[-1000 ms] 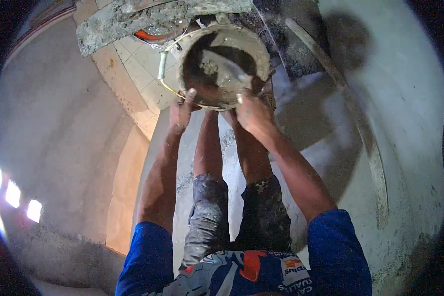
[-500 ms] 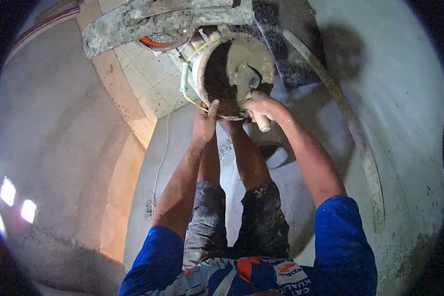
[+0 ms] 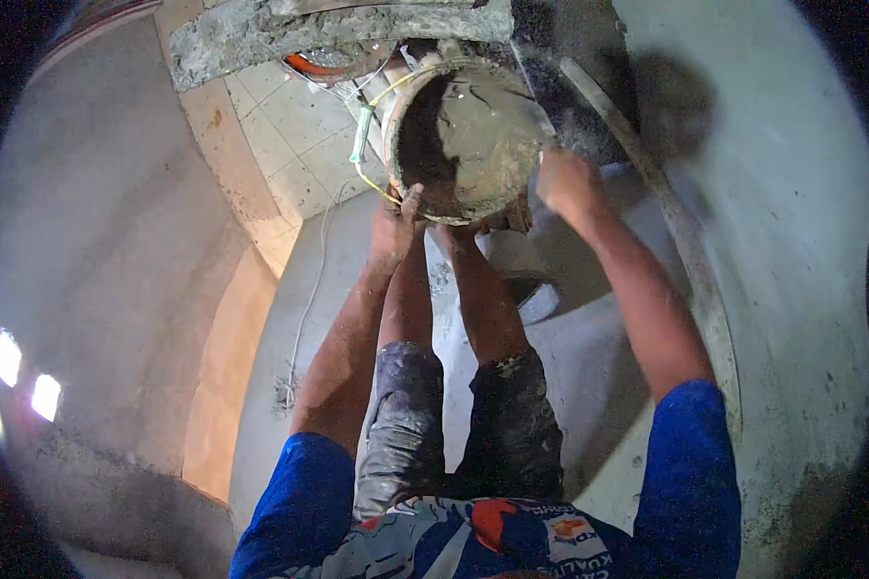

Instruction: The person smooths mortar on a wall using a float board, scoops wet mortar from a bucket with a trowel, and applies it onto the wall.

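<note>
A round bucket of wet grey mortar stands in front of my legs. Its yellow wire handle with a pale green grip hangs down the left side. My left hand is closed on the near left rim, thumb on top. At the right rim, my right hand is closed and slightly blurred by motion. It holds a trowel, of which only a bit of blade shows at the rim; the hand hides the handle. The mortar's surface looks smeared, and shadow darkens the bucket's left inside.
Beyond the bucket lies a cement-crusted plank, with an orange-rimmed container under it. A long curved strip leans along the right wall. A white cable runs across the floor at left. Behind my legs sits a pale round container.
My right hand has moved right with the trowel, from the near inside of the bucket to its right rim. The trowel's blade has left the mortar's middle. My left hand keeps its hold.
</note>
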The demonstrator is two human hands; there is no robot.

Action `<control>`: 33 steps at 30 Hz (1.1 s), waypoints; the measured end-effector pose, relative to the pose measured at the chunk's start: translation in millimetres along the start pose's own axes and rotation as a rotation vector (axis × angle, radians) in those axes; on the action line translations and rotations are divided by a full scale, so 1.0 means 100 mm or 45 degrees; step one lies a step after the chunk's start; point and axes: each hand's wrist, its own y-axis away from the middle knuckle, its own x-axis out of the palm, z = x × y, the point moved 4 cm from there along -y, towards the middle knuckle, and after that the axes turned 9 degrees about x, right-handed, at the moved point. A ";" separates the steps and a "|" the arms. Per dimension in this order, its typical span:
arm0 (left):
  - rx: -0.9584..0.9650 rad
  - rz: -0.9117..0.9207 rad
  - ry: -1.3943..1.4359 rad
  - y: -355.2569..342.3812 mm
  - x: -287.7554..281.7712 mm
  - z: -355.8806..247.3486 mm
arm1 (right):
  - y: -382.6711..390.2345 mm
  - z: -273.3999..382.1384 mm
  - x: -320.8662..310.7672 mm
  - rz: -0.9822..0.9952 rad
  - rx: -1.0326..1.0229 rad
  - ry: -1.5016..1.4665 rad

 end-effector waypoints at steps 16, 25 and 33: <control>0.163 -0.112 -0.116 -0.09 -0.23 0.51 | 0.08 0.34 0.97 0.965 0.200 -0.887; 0.193 -0.101 -0.122 -0.08 -0.22 0.43 | 0.45 0.48 0.45 0.387 -0.194 -0.206; -0.010 -0.017 -0.031 -0.12 -0.17 0.44 | -0.06 0.20 0.40 0.339 -0.063 0.045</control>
